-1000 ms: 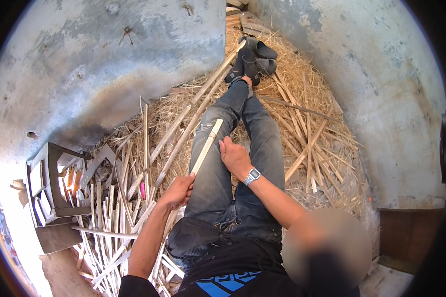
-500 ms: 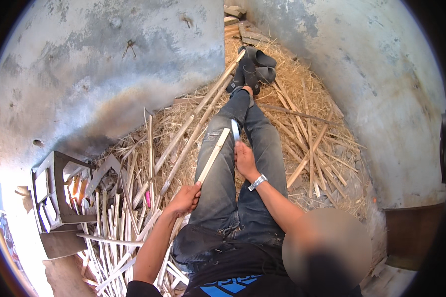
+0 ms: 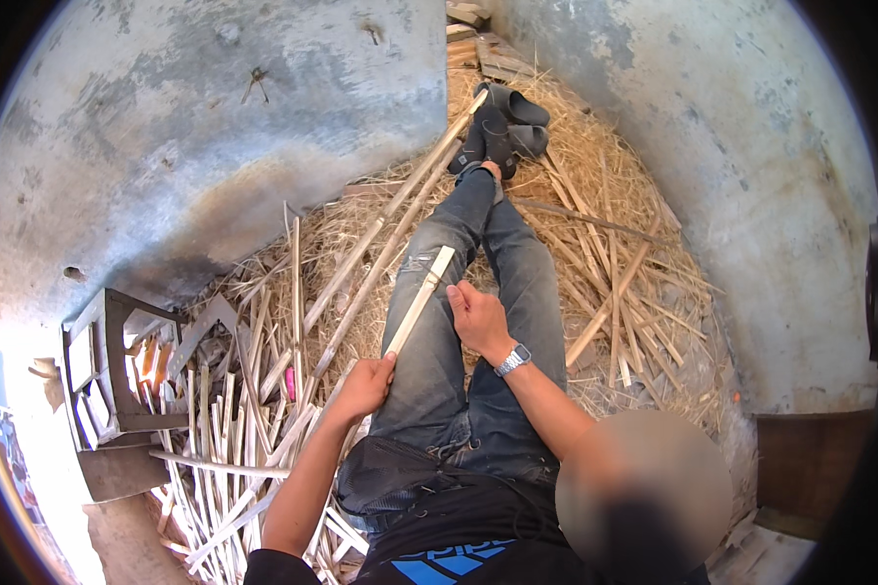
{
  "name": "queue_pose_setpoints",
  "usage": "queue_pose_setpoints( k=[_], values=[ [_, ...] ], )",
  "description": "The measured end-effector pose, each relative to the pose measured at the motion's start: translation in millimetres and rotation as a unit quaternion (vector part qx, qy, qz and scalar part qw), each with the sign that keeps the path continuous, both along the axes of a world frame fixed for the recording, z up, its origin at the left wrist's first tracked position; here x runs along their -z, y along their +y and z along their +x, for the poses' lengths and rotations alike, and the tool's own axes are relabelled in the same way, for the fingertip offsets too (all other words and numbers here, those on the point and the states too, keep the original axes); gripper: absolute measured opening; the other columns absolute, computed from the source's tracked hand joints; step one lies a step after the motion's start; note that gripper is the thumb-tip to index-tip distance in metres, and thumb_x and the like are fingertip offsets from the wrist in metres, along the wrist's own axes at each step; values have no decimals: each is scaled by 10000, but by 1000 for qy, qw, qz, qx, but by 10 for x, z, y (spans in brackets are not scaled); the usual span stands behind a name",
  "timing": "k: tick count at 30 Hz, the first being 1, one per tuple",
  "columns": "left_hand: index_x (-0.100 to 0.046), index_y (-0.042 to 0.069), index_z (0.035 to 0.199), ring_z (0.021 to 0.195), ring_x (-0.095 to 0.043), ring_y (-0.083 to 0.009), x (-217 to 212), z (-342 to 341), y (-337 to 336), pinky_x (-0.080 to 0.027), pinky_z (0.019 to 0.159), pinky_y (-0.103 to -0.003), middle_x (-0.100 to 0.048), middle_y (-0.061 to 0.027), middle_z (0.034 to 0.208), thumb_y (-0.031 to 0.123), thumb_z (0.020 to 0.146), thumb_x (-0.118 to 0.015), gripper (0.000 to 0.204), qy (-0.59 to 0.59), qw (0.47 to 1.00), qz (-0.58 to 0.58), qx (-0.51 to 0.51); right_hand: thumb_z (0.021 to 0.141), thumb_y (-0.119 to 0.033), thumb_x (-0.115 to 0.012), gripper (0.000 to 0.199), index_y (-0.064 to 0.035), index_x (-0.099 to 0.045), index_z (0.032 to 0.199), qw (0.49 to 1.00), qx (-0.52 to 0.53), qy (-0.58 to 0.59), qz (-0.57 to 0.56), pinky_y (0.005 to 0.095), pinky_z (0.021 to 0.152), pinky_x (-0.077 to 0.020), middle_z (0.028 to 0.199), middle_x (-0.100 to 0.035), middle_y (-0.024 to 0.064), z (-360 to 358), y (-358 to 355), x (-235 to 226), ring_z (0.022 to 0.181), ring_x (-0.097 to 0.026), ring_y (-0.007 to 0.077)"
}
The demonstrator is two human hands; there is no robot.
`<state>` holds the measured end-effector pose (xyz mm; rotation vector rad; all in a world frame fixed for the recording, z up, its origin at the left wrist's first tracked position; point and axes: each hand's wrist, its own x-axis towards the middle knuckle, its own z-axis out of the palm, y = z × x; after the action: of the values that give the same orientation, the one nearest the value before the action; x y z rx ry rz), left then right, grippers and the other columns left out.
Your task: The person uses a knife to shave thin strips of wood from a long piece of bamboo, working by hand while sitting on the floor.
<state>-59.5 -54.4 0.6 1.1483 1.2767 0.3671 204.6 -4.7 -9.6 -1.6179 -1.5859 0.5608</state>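
Observation:
My left hand (image 3: pixel 366 386) is closed round the lower part of a pale, split wooden strip (image 3: pixel 421 302). The strip slants up and away over my left thigh, its far end near the knee. My right hand (image 3: pixel 480 318) is closed on a knife (image 3: pixel 438 280), whose thin blade shows nearly edge-on at the strip's upper part. Whether the blade bites into the wood I cannot tell. Its handle is hidden in my fist. A metal-banded watch sits on my right wrist.
Shavings (image 3: pixel 585 117) cover the ground around my outstretched legs. Many split strips (image 3: pixel 229 439) lie at my left; more sticks (image 3: pixel 605 302) lie at my right. Long poles (image 3: pixel 385 219) run beside my left leg. A dark frame (image 3: pixel 117 366) stands left, and worn walls (image 3: pixel 215 127) rise around me.
My right hand has moved slightly left and nearer to me, bringing the knife from beside the strip to its upper part. The blade has turned from broad and bright to nearly edge-on.

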Motion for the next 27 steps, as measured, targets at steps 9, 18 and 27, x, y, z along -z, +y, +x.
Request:
queue_pose_setpoints(
  k=[9,18,27],
  values=[
    [-596,13,666,522,-447,-148,16,45,-18,-376,533,-372,-498,-34,544,484,1096,-502,644,91,993,79,-2,1017,-483,-598,526,-33,-610,745,997,-32,40,-63,507,561,-439,631,-606,222,191,63,-85,604,-613,444],
    [-584,-41,684,538,-463,-191,-123,87,-83,-399,553,-421,-488,-101,546,456,1095,-513,649,115,987,112,-8,1046,-459,-548,499,-29,-615,801,986,-51,-155,-45,563,559,-510,612,-629,232,67,102,-46,597,-661,449],
    [-564,-70,713,548,-454,-239,-149,22,-144,-411,575,-449,-473,-158,566,437,1101,-500,642,136,981,140,-10,1056,-453,-520,487,-40,-635,826,961,-55,-270,-3,554,553,-548,643,-670,220,216,380,38,604,-690,434]
  ],
)
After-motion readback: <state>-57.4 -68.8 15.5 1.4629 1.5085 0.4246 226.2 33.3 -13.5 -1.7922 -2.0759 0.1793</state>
